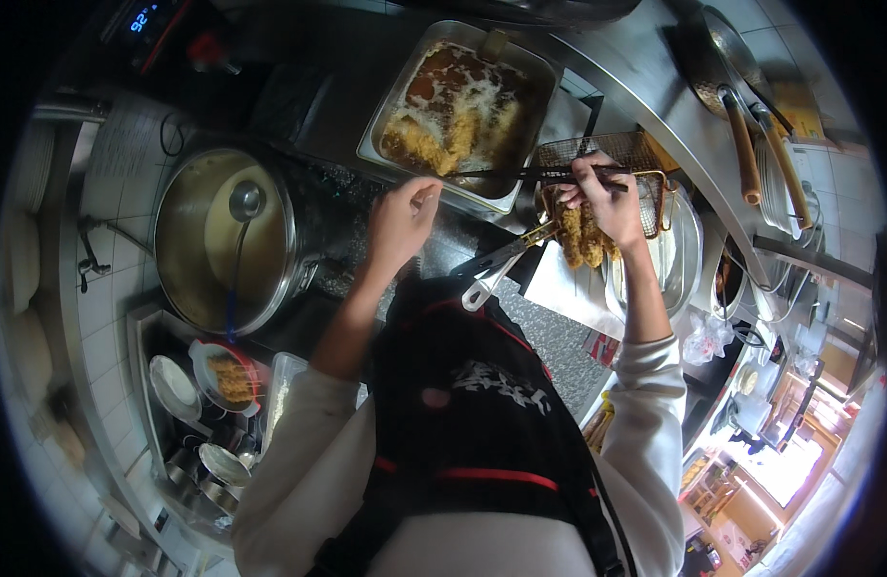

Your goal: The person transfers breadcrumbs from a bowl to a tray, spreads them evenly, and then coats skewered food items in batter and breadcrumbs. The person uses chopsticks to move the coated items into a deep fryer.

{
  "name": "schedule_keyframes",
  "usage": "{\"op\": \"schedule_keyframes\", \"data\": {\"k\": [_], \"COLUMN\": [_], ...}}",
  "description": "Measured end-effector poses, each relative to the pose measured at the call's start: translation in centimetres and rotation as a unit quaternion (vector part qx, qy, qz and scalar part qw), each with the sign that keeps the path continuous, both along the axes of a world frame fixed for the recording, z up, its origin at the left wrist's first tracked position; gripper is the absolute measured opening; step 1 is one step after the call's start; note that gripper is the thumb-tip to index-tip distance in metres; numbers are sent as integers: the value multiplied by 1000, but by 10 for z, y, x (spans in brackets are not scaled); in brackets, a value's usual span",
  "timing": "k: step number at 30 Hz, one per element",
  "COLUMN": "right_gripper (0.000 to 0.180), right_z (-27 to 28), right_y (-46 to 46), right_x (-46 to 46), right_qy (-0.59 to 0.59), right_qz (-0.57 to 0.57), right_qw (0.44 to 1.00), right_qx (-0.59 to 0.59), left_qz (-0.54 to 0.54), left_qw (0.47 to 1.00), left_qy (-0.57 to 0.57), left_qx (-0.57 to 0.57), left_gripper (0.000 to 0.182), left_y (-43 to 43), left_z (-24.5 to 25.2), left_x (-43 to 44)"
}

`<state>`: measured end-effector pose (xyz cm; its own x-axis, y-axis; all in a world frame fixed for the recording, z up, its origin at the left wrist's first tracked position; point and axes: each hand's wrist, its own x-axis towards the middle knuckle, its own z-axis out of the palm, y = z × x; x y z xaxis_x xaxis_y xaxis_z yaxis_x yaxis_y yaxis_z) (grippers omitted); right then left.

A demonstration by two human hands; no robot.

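My right hand (608, 200) grips a pair of long dark chopsticks (515, 173), whose tips reach the near edge of a square metal fryer vat (527, 86). In its bubbling oil lie pieces of golden battered food (421, 141). My left hand (407, 220) is raised just before the vat's near rim, fingers curled towards the thumb; whether it touches a piece of food is not clear. Under my right hand a wire frying basket (649, 195) stands beside browned fried pieces (574, 234). A dark basket handle (497, 256) and a light metal handle (486, 285) point towards me.
At left stands a large steel pot (288, 238) of cloudy liquid with a ladle (247, 200). Below it are a red-rimmed dish of skewered food (230, 379) and several bowls. An oval metal tray (688, 260) lies at right. Wooden-handled pans (742, 148) rest on the upper right shelf.
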<state>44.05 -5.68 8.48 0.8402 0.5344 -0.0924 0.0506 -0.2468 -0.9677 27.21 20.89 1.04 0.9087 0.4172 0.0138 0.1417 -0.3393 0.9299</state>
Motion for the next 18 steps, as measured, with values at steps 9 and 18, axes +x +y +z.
{"op": "schedule_keyframes", "data": {"k": [9, 18], "right_gripper": [23, 22], "right_z": [-23, -29], "right_y": [-7, 1], "right_x": [5, -1], "right_qy": [76, 86], "right_qz": [-47, -101], "right_qw": [994, 983], "right_qx": [66, 130], "left_qz": [63, 42], "left_qw": [974, 933], "left_qy": [-14, -106], "left_qx": [219, 342], "left_gripper": [20, 17], "left_y": [-29, -24], "left_z": [-12, -22], "left_x": [26, 54]}}
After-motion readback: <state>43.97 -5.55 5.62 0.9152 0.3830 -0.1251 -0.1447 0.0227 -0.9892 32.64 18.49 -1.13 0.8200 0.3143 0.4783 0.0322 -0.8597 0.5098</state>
